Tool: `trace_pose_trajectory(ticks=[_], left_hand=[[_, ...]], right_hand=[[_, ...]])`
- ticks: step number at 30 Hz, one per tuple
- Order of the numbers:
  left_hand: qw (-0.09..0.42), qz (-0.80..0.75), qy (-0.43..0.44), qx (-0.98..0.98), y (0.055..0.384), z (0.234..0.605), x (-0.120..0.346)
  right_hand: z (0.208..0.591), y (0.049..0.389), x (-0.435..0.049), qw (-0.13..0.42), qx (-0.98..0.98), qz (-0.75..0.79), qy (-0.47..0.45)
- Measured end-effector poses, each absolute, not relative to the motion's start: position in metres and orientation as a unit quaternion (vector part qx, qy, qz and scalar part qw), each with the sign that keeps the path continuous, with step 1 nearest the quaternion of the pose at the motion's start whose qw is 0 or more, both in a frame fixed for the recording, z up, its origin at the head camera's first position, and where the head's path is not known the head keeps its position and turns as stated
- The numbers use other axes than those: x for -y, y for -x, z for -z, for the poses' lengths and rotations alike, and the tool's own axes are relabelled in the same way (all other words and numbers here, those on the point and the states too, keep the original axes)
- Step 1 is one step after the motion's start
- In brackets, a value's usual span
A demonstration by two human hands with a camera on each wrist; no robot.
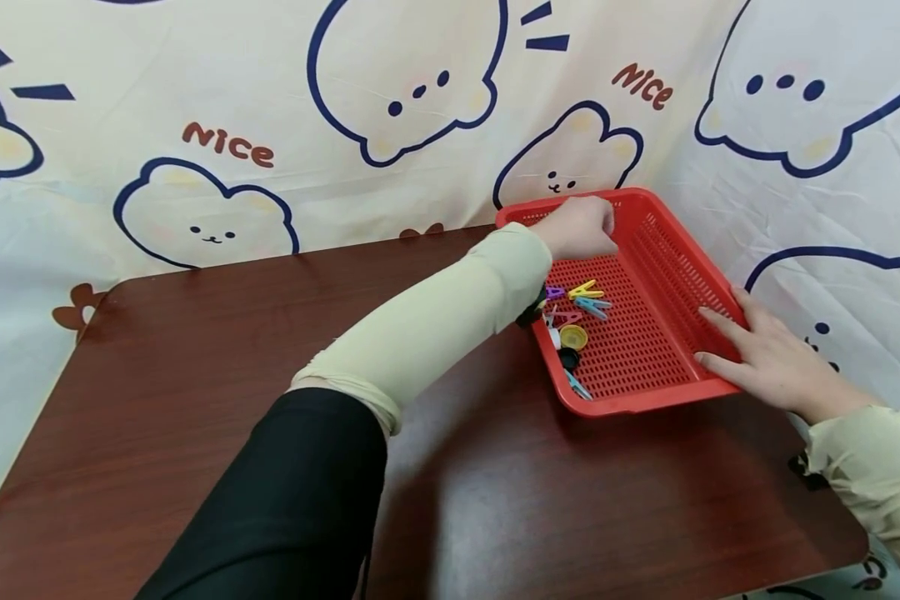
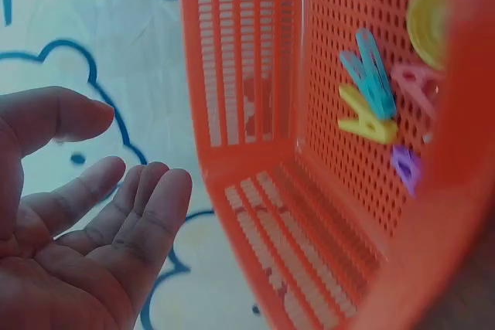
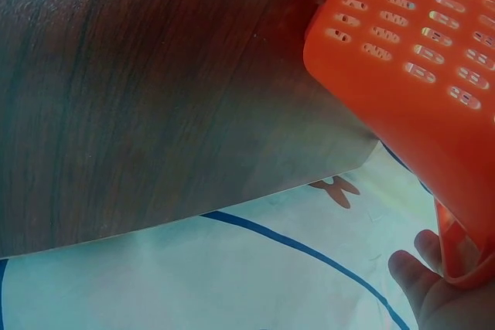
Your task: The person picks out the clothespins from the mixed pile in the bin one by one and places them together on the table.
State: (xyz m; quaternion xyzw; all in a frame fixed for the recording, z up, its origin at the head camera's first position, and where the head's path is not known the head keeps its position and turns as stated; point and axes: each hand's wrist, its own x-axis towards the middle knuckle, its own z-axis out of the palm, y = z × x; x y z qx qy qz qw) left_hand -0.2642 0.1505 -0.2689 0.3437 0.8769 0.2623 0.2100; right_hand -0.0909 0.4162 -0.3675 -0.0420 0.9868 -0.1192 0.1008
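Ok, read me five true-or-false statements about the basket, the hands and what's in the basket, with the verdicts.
1. The basket is red. True.
2. The right hand grips the basket's rim. True.
3. All the clips lie on the table. False: they lie in the basket, the yellow clip among them.
4. The left hand holds nothing. True.
5. Only clips are in the basket. False: a yellow disc lies there too.

Red slotted basket (image 1: 641, 325), apparently tilted
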Motion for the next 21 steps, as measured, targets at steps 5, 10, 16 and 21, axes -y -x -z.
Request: trace_pose_trajectory(ticks=[5,10,16,21], left_hand=[[0.228,-0.229,-0.363,-0.874,0.261,0.283,-0.176],[0.241,-0.172,-0.371,-0.880,0.264,0.300,-0.190],[0.276,-0.087,-0.370,-0.883,0.267,0.315,-0.198],[0.300,-0.058,-0.379,-0.874,0.263,0.319,-0.199]], right_hand=[[0.368,0.091,-0.416,0.102,-0.986,0.126,0.038],[0.367,0.091,-0.416,0.097,-0.986,0.131,0.039],[0.365,0.090,-0.416,0.094,-0.986,0.132,0.039],[0.365,0.088,-0.417,0.093,-0.987,0.124,0.044]])
